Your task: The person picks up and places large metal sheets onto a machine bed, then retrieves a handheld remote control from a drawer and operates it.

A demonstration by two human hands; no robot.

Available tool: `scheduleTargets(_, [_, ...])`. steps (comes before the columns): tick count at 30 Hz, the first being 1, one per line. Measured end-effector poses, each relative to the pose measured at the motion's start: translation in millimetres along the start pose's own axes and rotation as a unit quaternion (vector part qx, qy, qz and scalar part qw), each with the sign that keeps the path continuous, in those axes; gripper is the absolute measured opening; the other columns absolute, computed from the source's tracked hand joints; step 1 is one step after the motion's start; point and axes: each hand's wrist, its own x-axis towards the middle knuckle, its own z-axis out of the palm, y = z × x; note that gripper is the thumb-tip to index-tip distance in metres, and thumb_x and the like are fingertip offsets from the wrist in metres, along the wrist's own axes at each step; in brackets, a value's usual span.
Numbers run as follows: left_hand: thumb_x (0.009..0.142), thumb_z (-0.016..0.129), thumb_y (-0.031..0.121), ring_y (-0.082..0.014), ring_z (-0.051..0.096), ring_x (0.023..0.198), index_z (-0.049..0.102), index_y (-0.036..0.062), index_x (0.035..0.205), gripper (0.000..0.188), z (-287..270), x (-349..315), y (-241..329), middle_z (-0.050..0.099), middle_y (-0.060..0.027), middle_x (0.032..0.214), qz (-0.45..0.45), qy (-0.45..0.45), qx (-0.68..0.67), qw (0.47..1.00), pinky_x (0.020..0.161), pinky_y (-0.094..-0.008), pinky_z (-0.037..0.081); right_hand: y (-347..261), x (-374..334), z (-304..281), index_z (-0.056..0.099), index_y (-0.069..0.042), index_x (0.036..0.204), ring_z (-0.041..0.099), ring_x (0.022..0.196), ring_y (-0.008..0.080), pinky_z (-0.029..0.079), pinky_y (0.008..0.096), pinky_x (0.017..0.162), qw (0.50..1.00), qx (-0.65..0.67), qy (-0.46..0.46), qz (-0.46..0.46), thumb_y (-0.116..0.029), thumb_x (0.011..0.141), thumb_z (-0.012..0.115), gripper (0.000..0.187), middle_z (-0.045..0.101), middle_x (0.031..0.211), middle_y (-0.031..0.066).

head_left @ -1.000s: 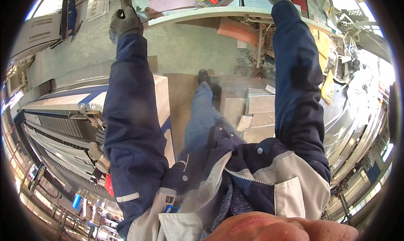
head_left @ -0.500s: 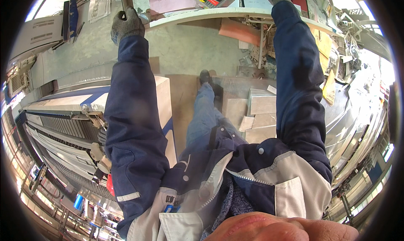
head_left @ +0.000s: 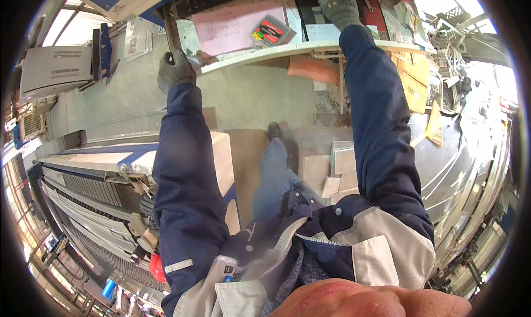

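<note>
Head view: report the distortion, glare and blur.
Head view: the white table edge bows into an arc and the corners fall to black; head view: patches of the upper-right background wash out to white; head view: the blue trousers look soft and hazy, while the left hand and right hand read more clearly.

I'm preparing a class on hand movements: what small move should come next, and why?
Perhaps the left hand should steady the bar: it is curled at the bar's near end, while the right hand reaches over the table. Whether the right holds anything is unclear.
</note>
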Motion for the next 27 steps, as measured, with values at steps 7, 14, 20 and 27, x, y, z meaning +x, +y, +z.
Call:
scheduleTargets(7, [0.092, 0.043, 0.057, -0.0408, 0.066, 0.096, 0.070, 0.0072, 0.101, 0.057, -15.1, -12.6, 12.8, 0.070, -0.0214, 0.096, 0.009, -0.058, -0.056, 0.997, 0.083, -0.0479, 0.049, -17.3, -2.0, -30.7, 0.059, -0.009, 0.128, 0.054, 0.120, 0.0342, 0.045, 0.0462, 0.098, 0.964, -0.211, -0.155, -0.051, -0.041, 0.085, 0.061, 0.054, 0.062, 0.121, 0.0193])
scheduleTargets(14, [0.090, 0.056, 0.043, -0.0322, 0.067, 0.109, 0.064, 0.0017, 0.125, 0.055, -29.1, -17.2, 27.5, 0.069, -0.0194, 0.118, -0.023, -0.087, -0.035, 0.995, 0.095, -0.0404, 0.049, -24.3, -1.6, -47.6, 0.047, -0.016, 0.145, 0.046, 0.130, 0.0401, 0.042, 0.0452, 0.107, 0.994, 0.042, -0.092, 0.047, -0.026, 0.082, 0.060, 0.065, 0.038, 0.149, 0.0228])
scheduleTargets(20, [0.091, 0.054, 0.038, -0.0393, 0.068, 0.089, 0.066, 0.0031, 0.098, 0.037, -20.5, -18.7, 19.3, 0.070, -0.0238, 0.097, 0.034, -0.017, -0.079, 0.996, 0.076, -0.0460, 0.050, -23.8, -2.6, -43.5, 0.047, -0.022, 0.144, 0.048, 0.125, 0.0420, 0.045, 0.0451, 0.105, 0.996, 0.043, -0.070, 0.031, -0.019, 0.079, 0.062, 0.066, 0.037, 0.148, 0.0205])
scheduleTargets(27, [0.092, 0.054, 0.038, -0.0406, 0.067, 0.092, 0.066, 0.0046, 0.099, 0.036, -15.9, -17.3, 15.8, 0.070, -0.0217, 0.098, 0.038, -0.003, -0.035, 0.999, 0.079, -0.0466, 0.049, -26.6, -2.1, -55.5, 0.046, -0.026, 0.146, 0.043, 0.132, 0.0441, 0.041, 0.0457, 0.109, 0.989, 0.084, -0.108, 0.058, -0.019, 0.079, 0.059, 0.068, 0.033, 0.154, 0.0220])
